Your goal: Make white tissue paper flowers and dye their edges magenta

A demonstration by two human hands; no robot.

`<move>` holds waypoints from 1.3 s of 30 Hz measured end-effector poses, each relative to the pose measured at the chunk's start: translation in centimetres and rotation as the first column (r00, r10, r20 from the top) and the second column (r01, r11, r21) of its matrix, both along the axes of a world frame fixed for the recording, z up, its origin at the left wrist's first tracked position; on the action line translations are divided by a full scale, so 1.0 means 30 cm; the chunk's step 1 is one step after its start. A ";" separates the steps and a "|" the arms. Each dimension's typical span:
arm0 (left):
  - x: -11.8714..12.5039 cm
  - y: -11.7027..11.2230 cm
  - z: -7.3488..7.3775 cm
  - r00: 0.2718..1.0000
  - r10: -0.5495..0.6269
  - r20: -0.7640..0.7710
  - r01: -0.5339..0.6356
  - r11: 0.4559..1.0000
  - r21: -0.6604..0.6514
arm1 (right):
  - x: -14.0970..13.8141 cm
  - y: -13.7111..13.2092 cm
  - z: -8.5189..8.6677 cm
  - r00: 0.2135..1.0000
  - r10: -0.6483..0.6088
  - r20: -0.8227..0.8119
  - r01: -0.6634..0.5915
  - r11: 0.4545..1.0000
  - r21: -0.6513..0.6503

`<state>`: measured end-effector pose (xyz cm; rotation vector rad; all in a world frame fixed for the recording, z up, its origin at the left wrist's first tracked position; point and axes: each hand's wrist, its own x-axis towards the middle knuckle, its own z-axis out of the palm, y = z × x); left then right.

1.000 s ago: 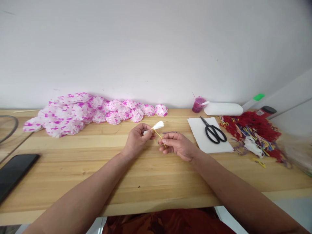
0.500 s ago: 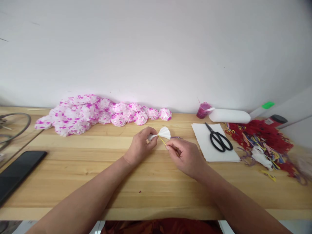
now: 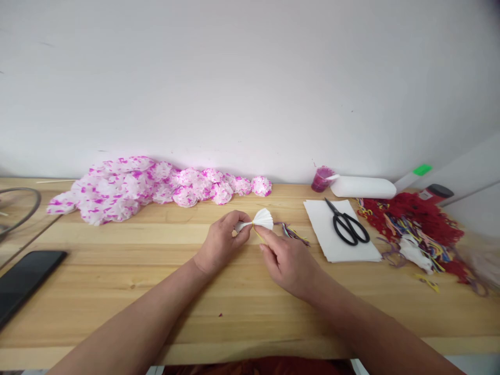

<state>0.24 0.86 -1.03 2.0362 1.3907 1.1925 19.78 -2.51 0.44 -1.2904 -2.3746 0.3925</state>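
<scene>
My left hand (image 3: 225,235) pinches one end of a pleated white paper piece (image 3: 264,219), which spreads like a fan on the other side. Around its narrow middle runs a yellow string (image 3: 258,235). My right hand (image 3: 288,261) is closed on the string, its index fingertip against the pinched middle and its thumb just below. The string's free end is hidden by the fingers. Just beyond my right hand lies a small bundle of coloured strings (image 3: 296,234).
White-and-magenta paper flowers (image 3: 113,190) line the wall. Black scissors (image 3: 349,224) rest on white paper sheets (image 3: 324,232). Behind are a cup of magenta liquid (image 3: 322,179) and a white bottle (image 3: 363,187). Tangled yarn (image 3: 420,221) lies right, a phone (image 3: 29,284) left.
My right hand has moved in along the yellow string, bringing its index finger up to the paper's middle. More of the coloured string bundle shows beyond it. The view has shifted slightly.
</scene>
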 end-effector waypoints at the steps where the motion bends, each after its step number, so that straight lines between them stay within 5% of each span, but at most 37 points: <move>1: 0.000 -0.001 0.000 1.000 -0.004 -0.001 0.004 1.000 0.002 | -0.003 -0.001 0.002 1.000 -0.004 0.002 0.004 1.000 -0.015; 13: -0.006 0.007 -0.010 1.000 0.010 -0.008 -0.010 0.999 0.031 | -0.013 -0.009 -0.019 0.997 0.028 -0.067 -0.036 0.993 -0.112; 18: -0.014 0.014 -0.013 0.999 0.003 -0.054 -0.001 0.999 0.040 | 0.004 -0.009 0.009 0.993 -0.001 -0.120 -0.006 0.998 -0.058; 23: -0.021 0.021 -0.020 0.990 -0.076 -0.115 0.084 0.994 0.063 | 0.030 0.005 0.042 0.997 -0.041 -0.070 0.046 0.996 0.071; 30: -0.019 -0.005 0.016 0.937 -0.294 -0.189 0.290 0.956 -0.052 | 0.082 0.044 0.065 0.997 0.066 -0.035 -0.059 0.981 0.185; 34: -0.011 -0.031 0.045 0.903 -0.420 -0.094 0.396 0.896 -0.201 | 0.110 0.070 0.081 0.987 0.089 -0.133 -0.078 0.993 0.086; 37: -0.004 -0.050 0.059 0.889 -0.441 0.121 0.457 0.841 -0.291 | 0.117 0.096 0.074 0.943 0.026 -0.332 -0.074 0.988 -0.134; 39: 0.001 -0.057 0.062 0.871 -0.403 0.280 0.481 0.815 -0.325 | 0.111 0.109 0.053 0.888 -0.026 -0.459 -0.139 0.936 -0.323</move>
